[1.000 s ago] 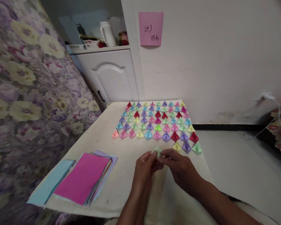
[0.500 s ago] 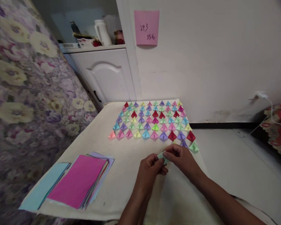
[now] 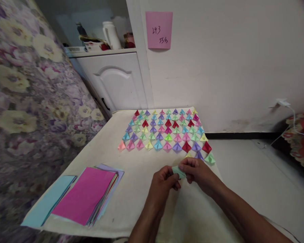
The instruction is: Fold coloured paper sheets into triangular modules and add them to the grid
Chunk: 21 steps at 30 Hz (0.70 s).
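Observation:
A small folded piece of pale green paper point(image 3: 178, 171) is held up between my two hands, above the cloth-covered table. My left hand point(image 3: 163, 180) pinches its left side, thumb in front. On the right side, my right hand point(image 3: 196, 170) grips it between thumb and fingers. Just beyond my hands lie rows of small folded paper pieces point(image 3: 167, 146) in pink, purple, green, blue, yellow and red. A green folded piece point(image 3: 210, 158) and a purple one point(image 3: 199, 156) lie nearest my right hand, which partly hides a yellow one point(image 3: 188, 154).
On the table point(image 3: 111, 202) at left lie a stack of coloured paper with a magenta top sheet point(image 3: 86, 194) and a light blue paper stack point(image 3: 50, 200). A flowered curtain point(image 3: 27, 111) hangs left. A white cabinet point(image 3: 114, 81) and the wall point(image 3: 230, 67) stand behind.
My right hand has shifted slightly right and down. More of the pale green paper shows between my hands, and more of the yellow folded piece behind them is visible.

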Each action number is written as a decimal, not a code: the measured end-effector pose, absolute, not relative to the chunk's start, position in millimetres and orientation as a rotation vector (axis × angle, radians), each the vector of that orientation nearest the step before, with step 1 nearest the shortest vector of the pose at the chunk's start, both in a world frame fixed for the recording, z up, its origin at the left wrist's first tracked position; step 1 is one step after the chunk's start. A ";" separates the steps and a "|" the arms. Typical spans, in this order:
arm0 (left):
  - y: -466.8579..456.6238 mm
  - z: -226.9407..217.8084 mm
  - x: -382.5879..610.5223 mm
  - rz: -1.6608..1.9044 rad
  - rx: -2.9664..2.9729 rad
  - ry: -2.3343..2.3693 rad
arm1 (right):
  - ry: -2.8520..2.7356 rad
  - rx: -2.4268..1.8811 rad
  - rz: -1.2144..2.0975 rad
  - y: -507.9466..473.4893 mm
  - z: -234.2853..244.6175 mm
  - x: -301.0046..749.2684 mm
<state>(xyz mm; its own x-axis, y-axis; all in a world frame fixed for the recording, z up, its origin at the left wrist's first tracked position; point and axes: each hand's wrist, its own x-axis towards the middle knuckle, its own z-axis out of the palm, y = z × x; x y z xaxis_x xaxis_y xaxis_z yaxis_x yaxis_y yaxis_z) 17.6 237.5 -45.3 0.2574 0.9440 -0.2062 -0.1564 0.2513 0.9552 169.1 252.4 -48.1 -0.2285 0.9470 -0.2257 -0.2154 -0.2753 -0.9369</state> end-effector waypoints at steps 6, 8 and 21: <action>236.3 -44.8 16.8 0.965 0.907 0.897 | -0.742 -0.973 1.941 253.7 -54.3 170.4; 235.9 -45.5 16.6 0.978 0.881 0.873 | -0.639 -0.918 2.023 253.2 -57.3 169.4; 237.3 -44.7 16.8 1.029 0.767 0.921 | -0.346 -0.799 2.215 248.4 -60.1 162.0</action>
<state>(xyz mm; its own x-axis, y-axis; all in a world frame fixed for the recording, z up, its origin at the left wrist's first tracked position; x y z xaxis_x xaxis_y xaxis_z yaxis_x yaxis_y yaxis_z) 16.8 237.3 -44.7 0.2288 0.9371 -0.2636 -0.3659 0.3337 0.8688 162.0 248.4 -60.1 -0.5293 0.7265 -0.4382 -0.5585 -0.6872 -0.4647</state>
